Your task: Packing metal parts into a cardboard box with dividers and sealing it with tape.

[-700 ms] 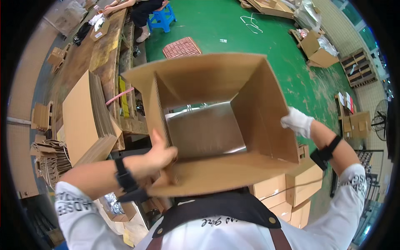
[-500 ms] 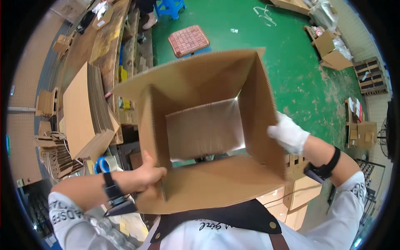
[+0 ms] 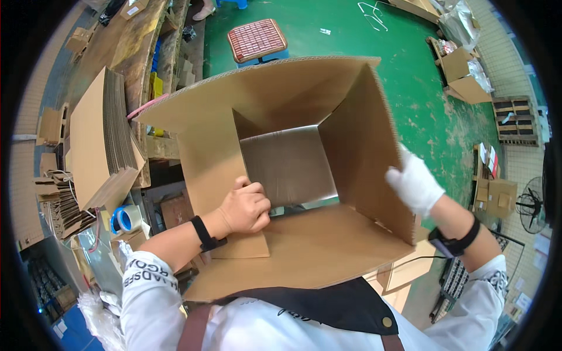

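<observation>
The left grip [image 3: 246, 207], a bare hand, is holding tight to the edge of the left flap [image 3: 211, 175] of a big brown box [image 3: 366, 158], with its fingers bending over the cardboard. The right grip [image 3: 415, 182], wearing a white glove, is resting against the outside of the box's right side; part of it is hiding there, so I can't tell if it is pinching. The box is sitting between the two, right in front of the person's black apron [image 3: 333, 307], with its open top facing the person. A black band [image 3: 205, 234] is going around the left wrist.

On the left, a pile of flat cardboard [image 3: 93, 140] is standing near a long wooden counter [image 3: 132, 50]. A blue tape roll [image 3: 122, 220] is sitting near the pile, and clear plastic [image 3: 99, 319] is lying lower down. Past the box, a stool [image 3: 257, 41] with a red top is standing on the green floor [image 3: 339, 47]. Farther right, an open carton [image 3: 468, 82] is sitting near a wooden pallet [image 3: 516, 121], and a black fan [image 3: 530, 205] is standing near the edge of the view.
</observation>
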Available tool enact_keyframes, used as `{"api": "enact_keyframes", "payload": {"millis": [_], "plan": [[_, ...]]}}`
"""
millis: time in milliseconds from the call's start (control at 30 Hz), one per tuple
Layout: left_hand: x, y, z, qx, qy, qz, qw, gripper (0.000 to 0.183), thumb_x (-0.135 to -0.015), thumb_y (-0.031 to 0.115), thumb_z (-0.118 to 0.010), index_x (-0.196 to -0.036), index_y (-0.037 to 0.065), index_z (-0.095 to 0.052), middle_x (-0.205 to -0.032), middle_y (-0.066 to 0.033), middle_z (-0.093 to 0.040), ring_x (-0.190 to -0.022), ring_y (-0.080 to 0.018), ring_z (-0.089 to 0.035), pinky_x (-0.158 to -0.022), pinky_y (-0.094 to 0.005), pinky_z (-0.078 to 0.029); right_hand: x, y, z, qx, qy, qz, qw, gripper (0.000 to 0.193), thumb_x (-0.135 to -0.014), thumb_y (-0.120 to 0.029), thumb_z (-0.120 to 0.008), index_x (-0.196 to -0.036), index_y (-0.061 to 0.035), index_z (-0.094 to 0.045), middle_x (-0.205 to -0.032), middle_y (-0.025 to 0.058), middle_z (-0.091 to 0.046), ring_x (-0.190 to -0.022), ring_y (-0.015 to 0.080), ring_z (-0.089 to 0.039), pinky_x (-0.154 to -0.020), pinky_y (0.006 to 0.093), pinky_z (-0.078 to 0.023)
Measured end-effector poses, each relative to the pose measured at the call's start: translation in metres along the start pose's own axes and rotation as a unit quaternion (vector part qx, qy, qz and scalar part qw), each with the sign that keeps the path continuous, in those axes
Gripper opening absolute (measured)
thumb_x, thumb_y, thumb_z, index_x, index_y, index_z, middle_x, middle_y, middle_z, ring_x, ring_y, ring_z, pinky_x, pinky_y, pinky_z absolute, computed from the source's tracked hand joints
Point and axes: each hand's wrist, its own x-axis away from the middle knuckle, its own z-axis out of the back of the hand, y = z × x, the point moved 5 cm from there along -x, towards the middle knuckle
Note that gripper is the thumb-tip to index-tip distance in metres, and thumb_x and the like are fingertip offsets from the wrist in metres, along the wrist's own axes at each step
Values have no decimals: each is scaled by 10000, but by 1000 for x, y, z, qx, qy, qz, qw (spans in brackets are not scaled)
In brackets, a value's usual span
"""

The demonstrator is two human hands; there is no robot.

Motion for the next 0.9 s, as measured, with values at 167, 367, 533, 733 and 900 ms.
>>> {"api": "enact_keyframes", "payload": {"millis": [167,367,533,733,900], "plan": [[12,-11,5,-7,37,14,999,109,-632,176,-628,-628,130,-529,-635,-22,-555,-727,-179,-539,-788,-346,-357,-1,-69,-108,161,-141,-86,973,765,-868,-201,-437,-1438,101,-27,-1336,448,-298,-961,497,-600,-914,480,-454],[4,39,-30,-16,22,-91,995,566,-875,492,-528,-1333,163,-489,-1386,-51,-472,-1314,-151,-381,-1090,-427,-212,-37,-35,-182,114,-256,169,945,745,-859,-273,-576,-1406,94,-229,-1410,401,-234,-1306,488,-326,-1088,398,-313],[22,1,-113,16,-80,-134,988,631,-918,554,-402,-1469,264,-297,-1548,32,-231,-1428,-147,-192,-1147,-522,-69,-80,-149,-62,116,61,378,916,340,-813,-179,-634,-1119,-32,-617,-1051,187,-647,-943,341,-622,-808,404,-507],[45,41,19,59,-369,17,927,496,-969,403,-377,-1301,49,-481,-1361,-102,-495,-1261,-277,-450,-1063,-452,-305,-124,-141,-37,280,-111,244,922,593,-830,-345,-669,-1269,17,-499,-1187,235,-585,-1051,378,-592,-855,393,-494],[142,97,120,-12,-128,282,951,497,-939,448,-448,-1305,117,-509,-1348,-91,-516,-1234,-256,-504,-984,-578,-333,-52,-60,-107,387,-274,304,826,867,-857,-352,-579,-1475,1,-84,-1532,269,-39,-1408,473,-44,-1113,581,-121]]}}
